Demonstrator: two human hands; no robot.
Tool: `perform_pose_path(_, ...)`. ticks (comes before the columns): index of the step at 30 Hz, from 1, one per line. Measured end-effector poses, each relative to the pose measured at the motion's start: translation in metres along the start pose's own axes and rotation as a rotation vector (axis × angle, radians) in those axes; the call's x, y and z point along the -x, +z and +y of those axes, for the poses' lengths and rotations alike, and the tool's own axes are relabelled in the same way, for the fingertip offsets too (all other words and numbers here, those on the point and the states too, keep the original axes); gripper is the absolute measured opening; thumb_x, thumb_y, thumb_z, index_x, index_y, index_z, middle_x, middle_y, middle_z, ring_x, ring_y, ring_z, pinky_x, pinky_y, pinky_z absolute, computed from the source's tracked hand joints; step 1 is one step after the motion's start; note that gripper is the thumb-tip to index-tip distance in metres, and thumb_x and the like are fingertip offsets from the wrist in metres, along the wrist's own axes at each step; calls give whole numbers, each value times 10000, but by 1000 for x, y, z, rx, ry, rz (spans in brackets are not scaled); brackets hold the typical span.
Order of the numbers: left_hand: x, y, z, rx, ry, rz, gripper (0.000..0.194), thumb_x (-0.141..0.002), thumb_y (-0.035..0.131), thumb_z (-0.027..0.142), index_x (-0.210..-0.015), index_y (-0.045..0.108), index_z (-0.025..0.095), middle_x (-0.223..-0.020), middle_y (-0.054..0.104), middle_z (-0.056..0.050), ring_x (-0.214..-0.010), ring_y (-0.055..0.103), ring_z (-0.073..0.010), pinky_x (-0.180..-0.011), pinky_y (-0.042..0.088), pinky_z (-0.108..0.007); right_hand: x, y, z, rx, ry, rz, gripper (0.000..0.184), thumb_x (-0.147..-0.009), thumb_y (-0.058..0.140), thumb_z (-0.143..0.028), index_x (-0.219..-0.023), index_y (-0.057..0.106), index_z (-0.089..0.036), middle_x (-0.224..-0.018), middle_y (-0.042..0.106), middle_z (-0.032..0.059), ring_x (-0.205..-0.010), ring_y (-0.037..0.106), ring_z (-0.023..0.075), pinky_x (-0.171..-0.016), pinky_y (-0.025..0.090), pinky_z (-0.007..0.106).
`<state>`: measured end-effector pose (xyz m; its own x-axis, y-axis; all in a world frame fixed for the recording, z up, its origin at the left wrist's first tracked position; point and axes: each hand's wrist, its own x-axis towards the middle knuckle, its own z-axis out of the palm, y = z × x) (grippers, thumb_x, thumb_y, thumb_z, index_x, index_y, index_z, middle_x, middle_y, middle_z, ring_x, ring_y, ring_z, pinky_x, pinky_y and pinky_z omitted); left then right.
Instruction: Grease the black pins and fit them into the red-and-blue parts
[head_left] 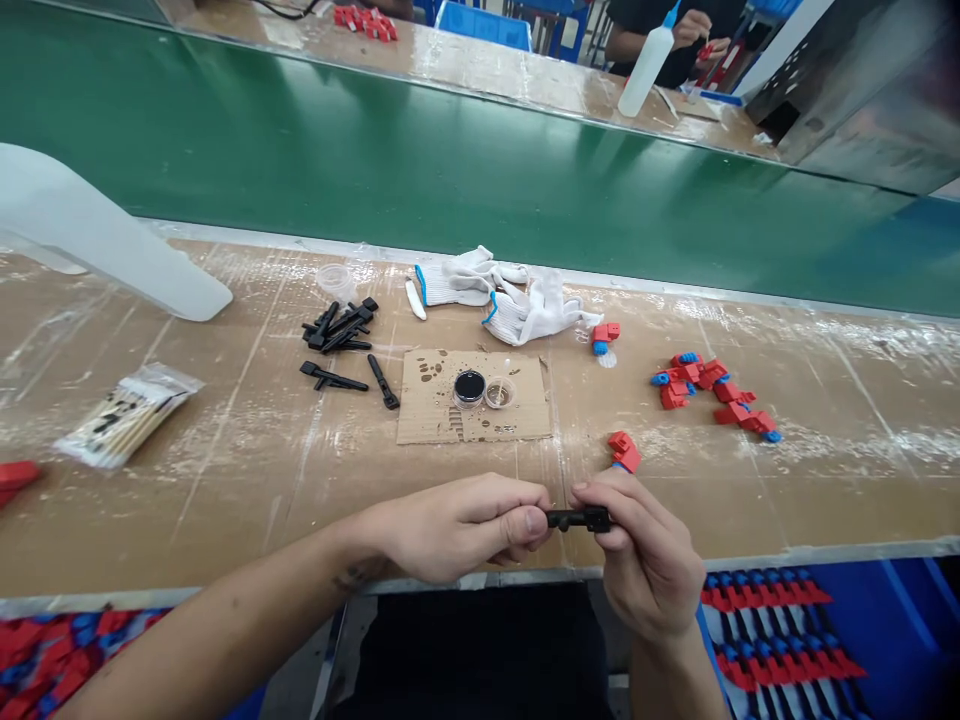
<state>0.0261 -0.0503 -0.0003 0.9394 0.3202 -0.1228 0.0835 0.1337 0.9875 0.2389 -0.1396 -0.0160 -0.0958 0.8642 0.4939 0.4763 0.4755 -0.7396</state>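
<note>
Both my hands hold one black plastic part (576, 519) level above the near edge of the table. My left hand (480, 522) is closed around its left end, the thumb lying along it. With thumb and fingers, my right hand (646, 545) pinches its blockier right end. Just beyond the right hand lies a red-and-blue piece (624, 452). Farther off, a cardboard sheet (424, 425) bears a small cup of black liquid (470, 387) and a clear cup (500, 392). More black parts (341, 327) lie in a loose pile to the left of the cardboard.
White gloves (525, 310) lie behind the cardboard. Several red-and-blue pieces (705, 380) are at right, a bag of cotton swabs (129, 415) at left. A blue bin (855, 620) holds rows of assembled pieces. Beyond a green belt (337, 150), another person's hands (701, 40) work near a bottle (646, 70).
</note>
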Motion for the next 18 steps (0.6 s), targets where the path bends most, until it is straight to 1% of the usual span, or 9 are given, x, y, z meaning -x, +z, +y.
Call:
perform_pose_path(2,1,0,1,58,-72,-27,482,-1020,380,629,-794,424,205,-673,422,38,-594,389,-115,-549,362,-243,2,-1,-1,33,-22,-1,262,-1006,531,-244,-1219,678,-205,-940,699,101,-798,663,221,-658,567,351)
perform_pose_path(4,1,0,4,70,-111,-47,523,-1003,375,674,-779,424,204,-658,427,39,-588,396,-114,-547,362,-243,2,-2,-3,69,-46,-17,243,-1000,535,-228,-1194,675,-188,-916,696,99,-775,658,218,-646,559,348)
perform_pose_path(6,1,-1,7,46,-125,-63,550,-999,353,696,-764,418,203,-654,429,39,-584,398,-114,-551,362,-246,0,-4,-7,107,-56,-55,236,-996,533,-202,-1188,666,-176,-903,693,98,-770,659,215,-645,558,341)
perform_pose_path(8,1,-1,7,-2,-105,-61,565,-1006,321,696,-739,396,204,-659,412,39,-588,387,-114,-562,361,-253,-2,-6,-10,142,-64,-94,234,-988,532,-172,-1186,657,-169,-900,690,98,-776,660,212,-647,559,331)
perform_pose_path(12,0,0,4,-81,-90,-54,554,-1029,281,649,-708,357,204,-677,382,36,-617,377,-124,-594,353,-269,-6,-8,-12,181,-96,-139,229,-980,531,-135,-1177,647,-148,-896,683,100,-770,654,198,-650,557,313)
perform_pose_path(16,0,2,1,-147,-127,-24,455,-1050,289,509,-722,359,202,-701,401,28,-659,401,-136,-636,358,-276,-8,-9,-10,244,-141,-191,246,-964,533,-84,-1183,638,-123,-909,684,114,-776,649,192,-651,550,303)
perform_pose_path(18,-1,3,1,-169,-153,-10,430,-1052,286,468,-724,357,199,-712,411,26,-676,414,-138,-653,358,-277,-9,-10,-9,270,-168,-207,252,-955,533,-56,-1180,635,-106,-903,682,120,-775,642,189,-650,546,304)
